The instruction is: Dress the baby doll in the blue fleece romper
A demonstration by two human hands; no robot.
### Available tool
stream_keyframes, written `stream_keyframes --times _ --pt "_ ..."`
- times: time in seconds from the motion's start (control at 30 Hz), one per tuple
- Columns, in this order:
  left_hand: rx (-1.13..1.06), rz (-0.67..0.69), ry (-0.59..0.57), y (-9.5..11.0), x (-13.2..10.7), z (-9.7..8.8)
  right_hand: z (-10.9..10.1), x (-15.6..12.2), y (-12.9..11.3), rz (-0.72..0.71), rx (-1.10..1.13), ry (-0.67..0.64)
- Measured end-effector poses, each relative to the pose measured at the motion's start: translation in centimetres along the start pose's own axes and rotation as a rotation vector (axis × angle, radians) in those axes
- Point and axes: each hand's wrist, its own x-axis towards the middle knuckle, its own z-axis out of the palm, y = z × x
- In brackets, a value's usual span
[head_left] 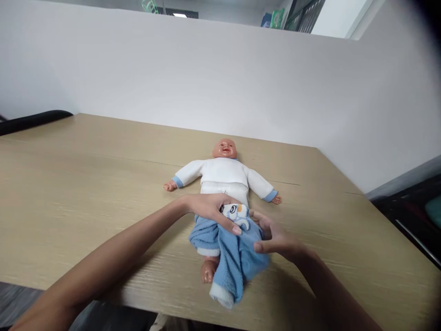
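Note:
A baby doll [224, 170] lies on its back, head away from me, in a white top with blue cuffs. Blue fleece pants [229, 250] with white cuffs and a cartoon patch are bunched over its legs. My left hand [217, 211] grips the pants at the waist, thumb across the front beside the patch. On the other side my right hand [274, 234] is curled around the pants' edge, with fabric between thumb and fingers. One bare foot [208, 270] shows below the left pant leg; the other pant leg hangs toward me, its foot hidden.
The doll rests on a wide wooden table [103, 184], near its front edge. A white wall [206, 78] rises behind the table. Black chair backs stand at the left [37, 120] and right [406, 216].

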Motion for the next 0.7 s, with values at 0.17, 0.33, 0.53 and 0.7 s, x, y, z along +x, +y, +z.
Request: stream_keyframes --times 0.17,0.33,0.53,0.7 --pt "-0.001 -0.002 0.041 -0.6 -0.1 -0.2 0.0 -0.7 0.1 0.128 -0.166 -0.139" --pt "0.013 -0.026 -0.154 -1.1 -0.2 -0.5 -0.7 -1.2 1.0 -0.089 -0.117 0.178" --pt "-0.005 0.041 -0.147 -1.1 0.1 0.0 0.9 -1.4 -0.5 0.115 -0.254 -0.163" --pt "0.054 -0.030 -0.202 -1.2 -0.3 -0.1 1.6 -1.8 -0.4 0.070 -0.222 -0.076"
